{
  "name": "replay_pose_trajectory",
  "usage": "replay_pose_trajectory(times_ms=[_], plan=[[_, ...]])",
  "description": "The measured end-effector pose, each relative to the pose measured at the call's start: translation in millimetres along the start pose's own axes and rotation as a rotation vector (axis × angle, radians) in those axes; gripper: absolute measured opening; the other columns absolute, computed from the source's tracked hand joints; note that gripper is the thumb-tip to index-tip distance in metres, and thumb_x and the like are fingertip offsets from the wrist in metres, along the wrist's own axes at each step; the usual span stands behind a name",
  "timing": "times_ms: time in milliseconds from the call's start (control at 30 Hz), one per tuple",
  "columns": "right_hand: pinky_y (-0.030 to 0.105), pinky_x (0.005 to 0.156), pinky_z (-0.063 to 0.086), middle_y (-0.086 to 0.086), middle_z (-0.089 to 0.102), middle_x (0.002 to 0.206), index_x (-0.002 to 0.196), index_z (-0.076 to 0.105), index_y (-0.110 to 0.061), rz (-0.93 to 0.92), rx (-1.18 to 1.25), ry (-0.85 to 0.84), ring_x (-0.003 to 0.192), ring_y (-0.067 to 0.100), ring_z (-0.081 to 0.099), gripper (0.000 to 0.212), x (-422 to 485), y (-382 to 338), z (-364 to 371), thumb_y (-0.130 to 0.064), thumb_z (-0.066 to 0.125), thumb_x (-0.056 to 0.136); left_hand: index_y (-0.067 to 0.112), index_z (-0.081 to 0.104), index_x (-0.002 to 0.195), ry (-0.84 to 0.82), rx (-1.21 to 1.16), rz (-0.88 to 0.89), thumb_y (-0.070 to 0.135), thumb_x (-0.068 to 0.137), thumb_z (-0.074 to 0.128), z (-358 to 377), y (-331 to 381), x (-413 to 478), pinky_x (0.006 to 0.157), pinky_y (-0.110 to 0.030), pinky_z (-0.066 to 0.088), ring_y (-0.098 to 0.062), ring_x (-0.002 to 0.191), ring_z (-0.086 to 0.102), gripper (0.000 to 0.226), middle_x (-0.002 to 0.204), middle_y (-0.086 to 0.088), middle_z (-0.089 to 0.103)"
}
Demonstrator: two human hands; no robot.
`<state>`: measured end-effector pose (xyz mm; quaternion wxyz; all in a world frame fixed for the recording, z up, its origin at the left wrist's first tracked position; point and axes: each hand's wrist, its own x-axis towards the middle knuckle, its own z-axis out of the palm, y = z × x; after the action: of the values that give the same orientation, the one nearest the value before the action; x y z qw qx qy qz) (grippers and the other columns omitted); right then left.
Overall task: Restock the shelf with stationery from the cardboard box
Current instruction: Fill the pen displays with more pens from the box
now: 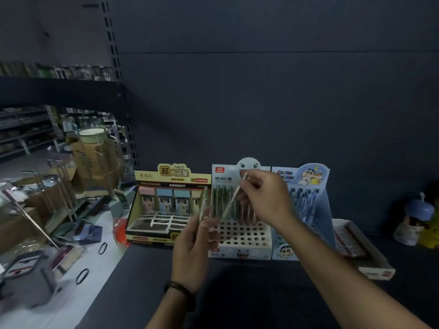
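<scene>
Right hand (263, 200): raised above the back of the white display box (240, 254), fingers curled, pinching a single pen (234, 198) near its top end between thumb and fingertips. The pen slants down and to the left. Its lower tip hangs just over the perforated top of the box, near the rear rows of holes; contact with a hole cannot be told. Right forearm enters from the lower right and crosses in front of the blue cartoon display box (306, 176).

Left hand (192, 252): held lower and to the left, in front of the box's left front corner, palm turned inward. It grips a bundle of pens (203, 205), which stand roughly upright above the fingers. The exact number is blurred. A dark beaded bracelet (180, 288) sits on this wrist.

White display box: stands on the dark shelf (237, 293). Green-toned standing pens (218, 200) fill the rear rows, and the front rows of holes are open.

Neighbours on the shelf: a yellow display box (166, 176) touching its left side, the blue one just beside it on the right, and a flat tray box (365, 255) further right.

Cardboard box (92, 157): on the floor, well apart, at the left.
</scene>
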<state>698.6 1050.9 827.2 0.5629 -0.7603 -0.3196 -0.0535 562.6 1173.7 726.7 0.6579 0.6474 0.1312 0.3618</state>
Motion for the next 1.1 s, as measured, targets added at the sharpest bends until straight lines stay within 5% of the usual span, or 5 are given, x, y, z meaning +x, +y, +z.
replay_pose_trajectory(times_ms=[167,367,667,767,1100], plan=[[0.034,0.079,0.060,-0.009,0.074,0.088,0.131,0.061,-0.028,-0.140,-0.236,0.123,0.079,0.008,0.072,0.029,10,9,23,-0.029,0.069,0.103,0.035,0.061,0.119,0.147,0.257,0.076,0.032,0.112,0.041,1,-8,-8,0.073,-0.013,0.048,0.011,0.088,0.062,0.021,0.101,0.017,0.067],[0.034,0.069,0.058,-0.007,0.070,0.078,0.120,0.062,-0.021,-0.173,-0.339,0.089,0.069,0.011,0.068,0.017,9,20,48,-0.024,0.068,0.104,0.022,0.041,0.103,0.154,0.194,0.045,0.014,0.112,0.039,4,-18,-7,0.067,-0.021,0.047,-0.012,0.081,0.053,0.012,0.099,-0.006,0.055],[0.013,0.056,0.040,-0.004,0.067,0.082,0.127,0.069,-0.016,-0.139,-0.532,-0.080,0.060,0.000,0.056,0.022,10,21,59,-0.020,0.063,0.106,0.031,0.058,0.106,0.240,0.158,0.043,0.015,0.108,0.057,-7,-29,1,0.070,-0.022,0.058,-0.014,0.085,0.072,0.016,0.096,0.005,0.072],[0.025,0.067,0.055,0.000,0.073,0.086,0.127,0.074,-0.018,-0.143,-0.613,-0.098,0.061,0.009,0.060,0.028,9,15,54,-0.019,0.054,0.107,0.031,0.064,0.105,0.242,0.155,0.056,0.015,0.105,0.063,-9,-26,1,0.073,-0.027,0.061,-0.005,0.085,0.072,0.016,0.094,0.018,0.073],[0.029,0.058,0.060,0.000,0.078,0.077,0.090,0.076,-0.018,-0.002,0.096,-0.046,0.061,0.017,0.076,0.009,-29,-8,47,-0.023,0.084,0.091,0.032,0.074,0.099,0.257,0.150,0.144,0.009,0.090,0.083,-8,-21,-2,0.075,-0.021,0.059,-0.007,0.086,0.072,0.026,0.089,0.008,0.077]])
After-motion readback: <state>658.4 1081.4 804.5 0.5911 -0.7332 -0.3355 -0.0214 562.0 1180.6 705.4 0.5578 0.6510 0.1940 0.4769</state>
